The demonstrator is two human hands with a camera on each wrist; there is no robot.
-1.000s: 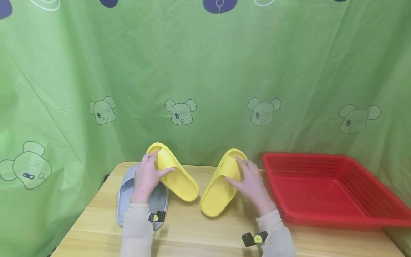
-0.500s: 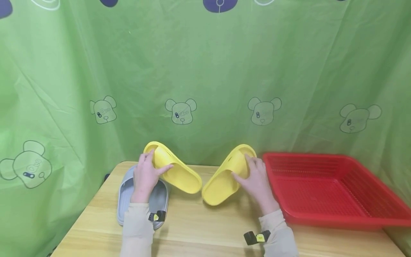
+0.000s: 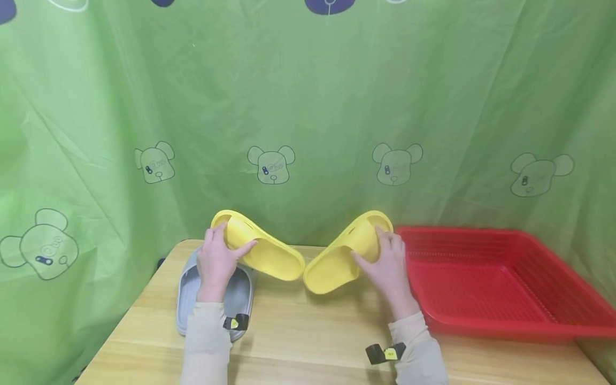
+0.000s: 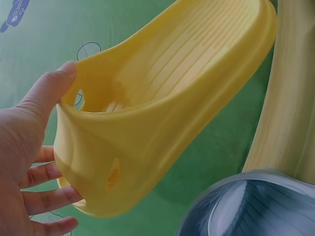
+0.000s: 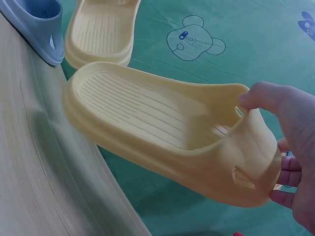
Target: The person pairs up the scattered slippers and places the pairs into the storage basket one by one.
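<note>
Two yellow slippers are held up over the back of the table, toes outward and heel ends close together in the head view. My left hand (image 3: 217,262) pinches the strap of the left yellow slipper (image 4: 147,132), thumb at the strap's inner edge and fingers at the toe opening. In the same manner my right hand (image 3: 389,267) grips the strap of the right yellow slipper (image 5: 157,118). Below my left hand and forearm, a grey-blue slipper (image 3: 189,294) rests on the table, partly covered by them.
A red plastic basket (image 3: 481,326) stands at the right of the wooden table (image 3: 308,342), close to my right hand. Behind the table hangs a green curtain (image 3: 332,96) printed with bear heads.
Both yellow slippers have risen and turned, heels swinging up and toes spreading apart, until the heel ends almost meet. My right hand has moved right and up; my left hand shifted slightly up.
</note>
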